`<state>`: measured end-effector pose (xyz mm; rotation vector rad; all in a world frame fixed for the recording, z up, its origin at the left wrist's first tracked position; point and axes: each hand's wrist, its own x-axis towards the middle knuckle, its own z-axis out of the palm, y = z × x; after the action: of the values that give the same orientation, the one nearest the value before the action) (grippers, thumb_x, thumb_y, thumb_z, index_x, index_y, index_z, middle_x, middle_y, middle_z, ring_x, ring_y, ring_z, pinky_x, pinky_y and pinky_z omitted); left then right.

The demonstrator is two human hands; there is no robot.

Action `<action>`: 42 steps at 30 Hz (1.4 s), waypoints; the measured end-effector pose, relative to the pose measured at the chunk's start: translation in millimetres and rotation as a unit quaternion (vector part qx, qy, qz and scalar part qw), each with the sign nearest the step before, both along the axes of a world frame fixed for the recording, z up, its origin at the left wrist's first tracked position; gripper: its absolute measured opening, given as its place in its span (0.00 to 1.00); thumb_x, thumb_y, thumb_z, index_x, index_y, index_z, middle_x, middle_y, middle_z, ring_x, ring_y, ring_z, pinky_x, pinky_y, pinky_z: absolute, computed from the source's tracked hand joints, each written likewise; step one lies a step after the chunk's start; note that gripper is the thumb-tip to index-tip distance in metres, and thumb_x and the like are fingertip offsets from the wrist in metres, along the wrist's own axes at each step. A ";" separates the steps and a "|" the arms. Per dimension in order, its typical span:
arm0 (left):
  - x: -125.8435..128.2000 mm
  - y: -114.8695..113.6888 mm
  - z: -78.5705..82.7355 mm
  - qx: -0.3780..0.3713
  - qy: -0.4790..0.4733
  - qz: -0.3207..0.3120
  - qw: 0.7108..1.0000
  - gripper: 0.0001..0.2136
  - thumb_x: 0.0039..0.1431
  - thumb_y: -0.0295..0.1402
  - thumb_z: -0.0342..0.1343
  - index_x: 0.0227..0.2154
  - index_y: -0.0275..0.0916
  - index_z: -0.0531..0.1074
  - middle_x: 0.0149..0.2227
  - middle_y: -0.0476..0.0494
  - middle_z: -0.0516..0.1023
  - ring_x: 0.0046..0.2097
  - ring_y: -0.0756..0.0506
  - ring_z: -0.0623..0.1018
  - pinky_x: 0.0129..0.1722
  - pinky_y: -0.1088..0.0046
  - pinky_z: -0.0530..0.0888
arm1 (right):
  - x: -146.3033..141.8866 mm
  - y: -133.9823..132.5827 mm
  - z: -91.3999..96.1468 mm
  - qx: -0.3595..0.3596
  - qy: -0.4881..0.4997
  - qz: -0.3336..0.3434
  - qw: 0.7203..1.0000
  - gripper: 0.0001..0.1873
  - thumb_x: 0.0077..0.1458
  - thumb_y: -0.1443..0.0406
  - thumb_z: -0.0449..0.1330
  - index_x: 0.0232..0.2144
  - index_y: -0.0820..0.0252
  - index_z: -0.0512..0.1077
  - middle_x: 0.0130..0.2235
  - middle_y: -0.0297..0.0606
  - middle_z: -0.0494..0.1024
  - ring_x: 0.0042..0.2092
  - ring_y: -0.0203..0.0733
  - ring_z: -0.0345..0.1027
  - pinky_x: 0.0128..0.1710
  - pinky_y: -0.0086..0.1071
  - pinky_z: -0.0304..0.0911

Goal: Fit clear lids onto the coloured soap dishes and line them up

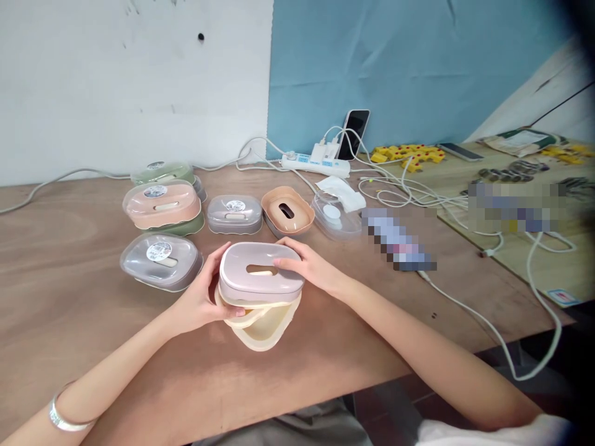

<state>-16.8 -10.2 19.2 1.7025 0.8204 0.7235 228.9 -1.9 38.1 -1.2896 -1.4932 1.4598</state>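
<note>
My left hand [199, 298] is closed round the left end of a lilac oval plastic box [260, 284], its thumb low at the front rim. At the far right corner my right hand [310, 265] grips the same box, thumb lying on the top beside the oval slot. A pale strip shows inside the slot. Beneath the box are cream plastic parts [263, 337], tilted and partly hidden; I cannot tell whether they touch it. A grey box with a clear lid [160, 263] stands just left of my left hand.
Behind are a pink box [162, 204] stacked on green, another grey box [235, 215], an orange-brown tray [288, 210] and a clear lid [337, 220]. A power strip [316, 165], a phone [354, 133], white cables and yellow pieces [409, 153] lie at the back right.
</note>
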 end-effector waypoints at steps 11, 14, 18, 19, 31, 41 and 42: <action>0.5 -0.1 -0.1 0.012 -0.009 -0.014 1.000 0.44 0.43 0.33 0.69 0.61 0.50 0.50 0.60 0.40 0.57 0.61 0.35 0.61 0.59 0.53 0.61 | -3.1 -7.9 4.9 0.072 0.000 0.048 0.996 0.16 0.53 0.58 0.59 0.44 0.56 0.68 0.45 0.38 0.72 0.46 0.43 0.67 0.45 0.36 0.63; -1.1 -0.5 -0.3 -0.009 -0.001 -0.007 1.000 0.48 0.41 0.34 0.70 0.62 0.51 0.46 0.62 0.40 0.54 0.61 0.34 0.60 0.59 0.51 0.60 | -4.1 -9.6 4.1 0.076 0.022 0.049 0.996 0.19 0.53 0.60 0.59 0.48 0.55 0.66 0.48 0.38 0.71 0.48 0.43 0.66 0.47 0.37 0.63; -2.5 -2.0 -0.3 -0.056 -0.005 -0.019 0.998 0.55 0.37 0.33 0.72 0.63 0.54 0.40 0.62 0.39 0.53 0.61 0.33 0.61 0.59 0.48 0.60 | -5.6 -10.4 1.3 0.073 0.016 0.047 0.996 0.22 0.52 0.60 0.61 0.49 0.55 0.64 0.50 0.39 0.70 0.50 0.44 0.66 0.49 0.39 0.63; -2.5 -2.4 -0.2 -0.065 -0.013 -0.025 0.997 0.55 0.37 0.33 0.72 0.63 0.54 0.40 0.62 0.39 0.53 0.61 0.32 0.61 0.59 0.48 0.60 | -6.1 -10.3 0.7 0.071 0.013 0.045 0.996 0.21 0.52 0.60 0.61 0.49 0.55 0.64 0.51 0.39 0.70 0.51 0.44 0.65 0.49 0.39 0.63; -1.5 -0.8 1.2 -0.004 0.002 -0.012 1.000 0.42 0.48 0.36 0.67 0.60 0.50 0.46 0.62 0.40 0.52 0.62 0.36 0.57 0.60 0.52 0.58 | -7.0 -7.2 1.0 0.051 0.014 0.009 0.999 0.17 0.51 0.59 0.60 0.43 0.56 0.67 0.43 0.36 0.72 0.45 0.42 0.66 0.45 0.36 0.62; -1.0 0.1 -1.2 -0.008 0.007 0.010 1.000 0.38 0.41 0.35 0.71 0.53 0.46 0.55 0.57 0.40 0.61 0.58 0.36 0.64 0.55 0.55 0.65 | -9.4 -12.8 -3.4 0.184 -0.067 -0.055 0.979 0.15 0.62 0.56 0.47 0.41 0.57 0.68 0.42 0.38 0.74 0.44 0.42 0.67 0.45 0.36 0.61; -1.0 0.2 -1.1 -0.002 0.007 0.011 1.000 0.38 0.41 0.36 0.71 0.53 0.46 0.55 0.57 0.39 0.61 0.58 0.36 0.64 0.56 0.55 0.64 | -8.7 -14.3 -3.3 0.241 -0.098 -0.090 0.961 0.16 0.63 0.57 0.45 0.39 0.57 0.68 0.40 0.39 0.74 0.43 0.42 0.67 0.44 0.36 0.61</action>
<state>-17.8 -10.0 18.1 1.6983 0.8525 0.7248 220.2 -16.3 34.7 -1.2455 -1.6763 0.8004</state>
